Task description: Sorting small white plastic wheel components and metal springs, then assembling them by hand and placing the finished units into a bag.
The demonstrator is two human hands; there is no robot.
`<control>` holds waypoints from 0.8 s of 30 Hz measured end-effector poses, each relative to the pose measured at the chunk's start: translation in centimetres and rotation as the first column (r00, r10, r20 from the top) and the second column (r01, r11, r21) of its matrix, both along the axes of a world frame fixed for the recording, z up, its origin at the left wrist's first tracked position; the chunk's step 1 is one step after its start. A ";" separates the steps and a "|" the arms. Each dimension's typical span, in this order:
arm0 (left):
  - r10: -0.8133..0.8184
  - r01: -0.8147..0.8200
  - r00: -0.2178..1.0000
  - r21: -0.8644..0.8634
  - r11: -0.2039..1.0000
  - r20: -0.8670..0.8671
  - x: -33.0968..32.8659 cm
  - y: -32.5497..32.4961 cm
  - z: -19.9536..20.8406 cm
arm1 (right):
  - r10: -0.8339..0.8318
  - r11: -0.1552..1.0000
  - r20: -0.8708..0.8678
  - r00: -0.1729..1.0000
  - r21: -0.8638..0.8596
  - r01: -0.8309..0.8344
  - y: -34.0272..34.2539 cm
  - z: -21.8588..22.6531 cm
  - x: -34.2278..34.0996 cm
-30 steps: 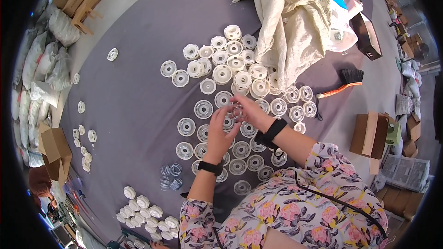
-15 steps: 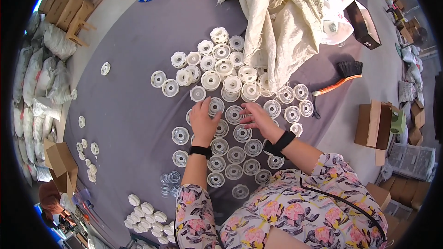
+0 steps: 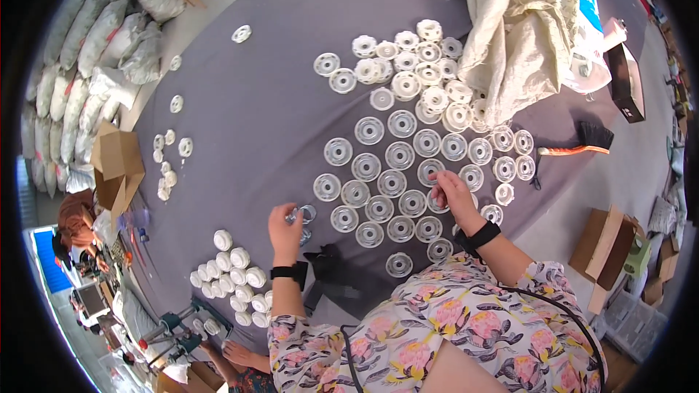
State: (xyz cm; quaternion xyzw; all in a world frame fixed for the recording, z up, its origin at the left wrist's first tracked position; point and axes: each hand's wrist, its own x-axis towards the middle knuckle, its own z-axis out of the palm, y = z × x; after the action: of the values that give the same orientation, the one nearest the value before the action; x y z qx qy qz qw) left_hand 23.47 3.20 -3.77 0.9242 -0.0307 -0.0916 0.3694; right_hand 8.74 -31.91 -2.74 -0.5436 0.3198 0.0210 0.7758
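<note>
Low over the grey cloth, my left hand (image 3: 285,231) is closed around a metal coil spring (image 3: 293,216). More coil springs (image 3: 309,212) lie right beside its fingertips. My right hand (image 3: 454,195) hovers above the spread of round plastic discs, loosely curled, its fingers a little apart and nothing visible in them. Nearest its fingertips is a translucent-rimmed disc (image 3: 429,172) with a dark central hole. Similar discs (image 3: 392,183) lie flat in loose rows between and beyond my hands. A few are partly hidden under my right hand and wrist.
White discs (image 3: 406,85) are heaped beside a cream woven sack (image 3: 502,36). A brush (image 3: 582,147) lies at the right. White caps (image 3: 238,276) cluster at the lower left, close to a clamp-like metal tool (image 3: 171,331) and another person's hand (image 3: 240,353). Cardboard boxes (image 3: 120,171) stand beyond the cloth.
My left hand has left the discs, moving down and left to the springs, and closed on one. My right hand has shifted slightly toward me over the discs. The whole view has turned leftward.
</note>
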 end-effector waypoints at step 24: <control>0.127 -0.397 0.917 -0.841 0.367 -0.377 -7.2 0.1 1.6 | 0.323 0.946 -0.051 0.945 0.031 -0.322 7.9 3.9 -5.7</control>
State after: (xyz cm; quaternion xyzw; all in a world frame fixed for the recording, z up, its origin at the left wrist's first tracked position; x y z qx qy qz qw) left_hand 16.24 3.27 -2.17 0.5497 0.1197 -0.1148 0.8188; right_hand 2.99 -24.00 1.12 -0.5790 0.2476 0.1663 0.7588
